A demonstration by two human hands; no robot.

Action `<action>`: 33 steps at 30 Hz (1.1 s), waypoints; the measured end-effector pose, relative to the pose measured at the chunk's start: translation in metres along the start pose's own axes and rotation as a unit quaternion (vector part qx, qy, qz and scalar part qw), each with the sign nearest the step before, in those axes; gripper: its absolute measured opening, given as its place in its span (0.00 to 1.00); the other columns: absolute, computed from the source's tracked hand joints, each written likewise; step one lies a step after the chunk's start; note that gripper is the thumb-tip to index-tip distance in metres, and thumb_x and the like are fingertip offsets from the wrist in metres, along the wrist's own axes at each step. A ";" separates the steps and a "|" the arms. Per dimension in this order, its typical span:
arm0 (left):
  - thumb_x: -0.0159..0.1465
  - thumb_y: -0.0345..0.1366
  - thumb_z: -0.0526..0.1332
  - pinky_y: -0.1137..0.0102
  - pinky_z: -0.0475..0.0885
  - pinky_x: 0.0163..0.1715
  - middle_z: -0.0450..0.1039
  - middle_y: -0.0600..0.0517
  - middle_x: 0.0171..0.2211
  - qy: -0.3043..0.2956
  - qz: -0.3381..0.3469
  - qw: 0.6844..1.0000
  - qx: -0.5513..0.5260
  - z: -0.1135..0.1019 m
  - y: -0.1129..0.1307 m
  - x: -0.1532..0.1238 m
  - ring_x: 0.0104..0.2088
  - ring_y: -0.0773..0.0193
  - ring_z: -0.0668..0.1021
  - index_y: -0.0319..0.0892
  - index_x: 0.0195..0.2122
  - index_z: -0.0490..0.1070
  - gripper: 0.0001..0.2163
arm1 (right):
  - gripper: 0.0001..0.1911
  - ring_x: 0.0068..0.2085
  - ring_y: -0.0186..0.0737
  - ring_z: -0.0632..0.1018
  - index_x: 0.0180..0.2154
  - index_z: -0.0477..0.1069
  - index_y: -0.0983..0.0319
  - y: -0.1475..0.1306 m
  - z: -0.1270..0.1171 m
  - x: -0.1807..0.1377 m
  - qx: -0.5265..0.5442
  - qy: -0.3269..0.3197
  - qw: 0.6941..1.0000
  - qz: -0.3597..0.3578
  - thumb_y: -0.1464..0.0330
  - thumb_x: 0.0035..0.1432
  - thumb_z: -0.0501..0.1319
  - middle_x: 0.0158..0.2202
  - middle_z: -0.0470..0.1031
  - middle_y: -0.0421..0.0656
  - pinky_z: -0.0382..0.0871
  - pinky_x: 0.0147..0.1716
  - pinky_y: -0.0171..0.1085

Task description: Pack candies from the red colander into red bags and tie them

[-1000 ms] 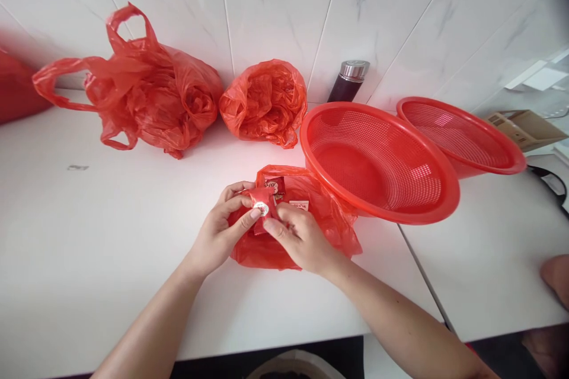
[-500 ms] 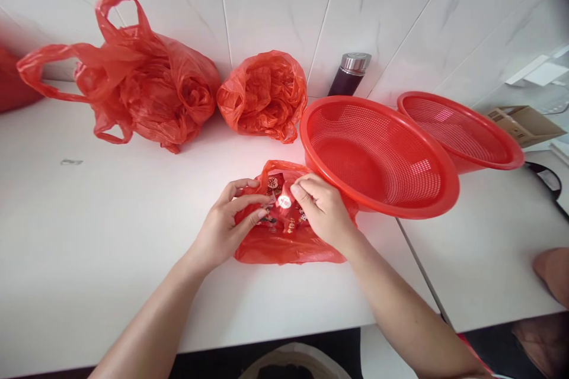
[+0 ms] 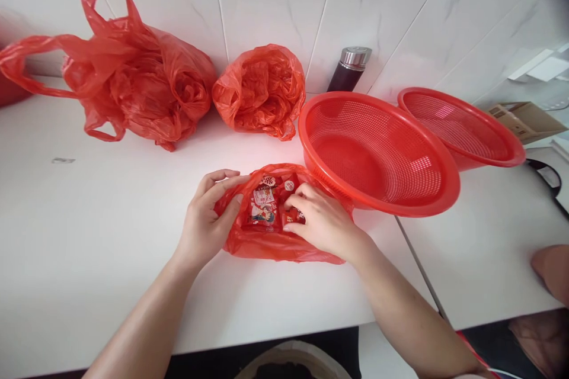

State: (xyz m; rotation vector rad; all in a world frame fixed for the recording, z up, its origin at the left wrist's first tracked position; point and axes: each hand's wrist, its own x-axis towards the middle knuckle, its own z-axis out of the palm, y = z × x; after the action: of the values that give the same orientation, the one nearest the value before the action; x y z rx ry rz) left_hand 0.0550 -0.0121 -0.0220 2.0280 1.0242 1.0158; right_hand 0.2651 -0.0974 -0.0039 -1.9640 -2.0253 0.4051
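Note:
A small red plastic bag (image 3: 267, 246) lies open on the white counter (image 3: 89, 219) in front of me, with several small red packets (image 3: 263, 208) inside. My left hand (image 3: 207, 222) grips the bag's left rim and holds it open. My right hand (image 3: 317, 219) reaches into the bag, its curled fingers resting on the packets; whether it holds one I cannot tell. A red perforated basket (image 3: 377, 151) stands tilted just right of the bag, touching it.
Two fuller red plastic bags (image 3: 133, 77) (image 3: 260, 92) sit against the tiled wall. A dark flask with a steel cap (image 3: 349, 68) stands behind the basket. A second red basket (image 3: 462, 127) is at the far right, beside a cardboard box (image 3: 524, 121). Another person's limb (image 3: 551, 272) shows at the right edge.
A second ago both hands held a small red packet above the bag. The packet has gone into the bag; my left hand shifted to the bag's rim and my right hand went inside.

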 end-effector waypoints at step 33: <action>0.65 0.41 0.61 0.59 0.64 0.61 0.64 0.49 0.54 -0.082 0.022 0.996 -0.021 0.001 -0.002 0.000 0.58 0.55 0.68 0.49 0.43 0.78 0.09 | 0.10 0.31 0.33 0.74 0.37 0.62 0.58 -0.007 -0.004 0.004 0.444 0.046 0.894 0.036 0.63 0.60 0.63 0.34 0.69 0.36 0.74 0.32 0.37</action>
State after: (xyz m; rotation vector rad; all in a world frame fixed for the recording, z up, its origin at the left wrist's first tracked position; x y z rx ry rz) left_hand 0.0555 -0.0115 -0.0242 2.0688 0.8688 0.8682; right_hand 0.2602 -0.0933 0.0028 -1.4207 -1.3171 1.0125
